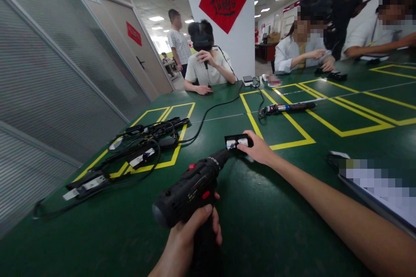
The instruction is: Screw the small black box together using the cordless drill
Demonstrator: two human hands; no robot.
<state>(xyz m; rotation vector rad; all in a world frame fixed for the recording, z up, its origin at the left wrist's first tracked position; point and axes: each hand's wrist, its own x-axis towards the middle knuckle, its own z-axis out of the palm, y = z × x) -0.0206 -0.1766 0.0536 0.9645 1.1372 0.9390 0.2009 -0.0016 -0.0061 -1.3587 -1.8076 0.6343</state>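
Note:
My left hand (190, 233) is wrapped around the handle of a black cordless drill (191, 188) with red buttons. The drill points forward and slightly right, its nose close to a small black rectangular piece with a white face (236, 142). That piece is gripped between the thumb and fingers of my right hand (258, 149), just above or on the green table. Whether the drill's tip touches it I cannot tell. The far side of the piece is covered by my fingers.
On the left of the green table (260, 225) lie several black strips and cables (143, 151). A tool with a blue band (286, 107) lies at the centre right. A blurred notebook-like object (377, 190) is at right. Other people sit across the table.

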